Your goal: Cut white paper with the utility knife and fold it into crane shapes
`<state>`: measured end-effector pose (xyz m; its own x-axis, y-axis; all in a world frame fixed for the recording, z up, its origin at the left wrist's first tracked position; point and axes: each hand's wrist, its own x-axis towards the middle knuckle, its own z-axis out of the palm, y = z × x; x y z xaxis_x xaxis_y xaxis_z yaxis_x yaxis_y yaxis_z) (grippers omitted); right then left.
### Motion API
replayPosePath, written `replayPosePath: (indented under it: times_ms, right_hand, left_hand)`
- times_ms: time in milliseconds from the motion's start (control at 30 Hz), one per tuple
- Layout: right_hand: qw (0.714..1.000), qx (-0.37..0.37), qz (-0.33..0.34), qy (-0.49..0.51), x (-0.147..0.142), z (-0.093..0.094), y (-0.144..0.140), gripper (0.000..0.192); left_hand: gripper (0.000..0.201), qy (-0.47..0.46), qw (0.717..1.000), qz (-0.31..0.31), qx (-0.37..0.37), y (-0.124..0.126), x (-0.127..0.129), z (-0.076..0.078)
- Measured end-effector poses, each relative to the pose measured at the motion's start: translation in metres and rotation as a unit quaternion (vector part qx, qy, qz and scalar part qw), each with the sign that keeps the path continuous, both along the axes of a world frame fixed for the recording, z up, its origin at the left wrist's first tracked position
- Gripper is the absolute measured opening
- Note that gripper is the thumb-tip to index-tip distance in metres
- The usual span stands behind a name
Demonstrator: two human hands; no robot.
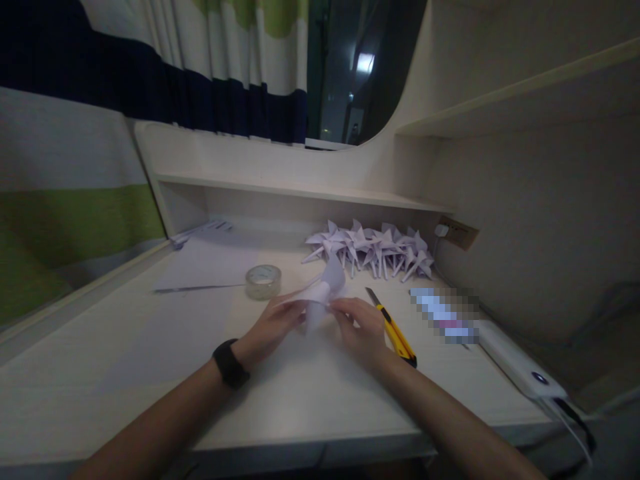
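The folded paper piece (pixel 320 291) is at the centre of the surface (pixel 300 400), in front of the person, between the two hands. Fingers of the left hand (pixel 273 327) are closed on its left side, partly hidden by the paper. Fingers of the right hand (pixel 363 327) pinch its edge on the right. The lower part of the piece is blurred; whether it touches the surface cannot be determined. A black watch (pixel 231 364) is worn on the left wrist.

Adjacent items, noted in order. A roll of clear tape (pixel 263 283) lies flat just beyond the left hand. A yellow and black cutter (pixel 395 330) lies just beside the right hand, blade exposed and pointing away from the person; it is the closest obstruction on that side. White paper sheets (pixel 205 260) lie at the far left, behind the tape; a further sheet (pixel 165 340) lies nearer, left of the left hand.

A row of white paper pinwheels (pixel 375 247) stands crowded together at the back, below the shelf (pixel 300 189), beyond the working position. To the right of the cutter lies a flat object (pixel 440 317), its face pixelated. Next to it is a white elongated device (pixel 520 363) with cables at its near end. A white plug (pixel 441 231) sits in the wall socket (pixel 459 233).
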<state>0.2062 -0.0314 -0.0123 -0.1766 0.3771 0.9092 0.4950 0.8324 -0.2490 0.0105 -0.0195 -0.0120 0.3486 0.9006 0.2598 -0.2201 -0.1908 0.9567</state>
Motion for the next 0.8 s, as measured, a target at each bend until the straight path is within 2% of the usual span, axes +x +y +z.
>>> replayPosePath:
  times_ms: [167,400,633,800]
  right_hand:
    - [1.0,0.005,-0.017,0.01,0.001,0.0,0.001,0.018]
    - [0.999,0.01,-0.034,0.012,0.002,0.0,0.001,0.017]
    - [0.999,0.002,-0.04,0.013,0.003,-0.001,0.001,0.018]
    - [0.998,0.026,-0.05,0.001,0.003,-0.002,0.002,0.02]
  left_hand:
    - [0.027,-0.018,0.999,-0.027,0.028,0.002,-0.001,-0.002]
    - [0.028,-0.048,0.996,-0.069,0.035,-0.002,0.0,0.007]
    - [0.035,-0.045,0.996,-0.073,0.036,-0.005,0.0,0.01]
    - [0.036,-0.044,0.995,-0.082,0.041,-0.01,0.001,0.018]
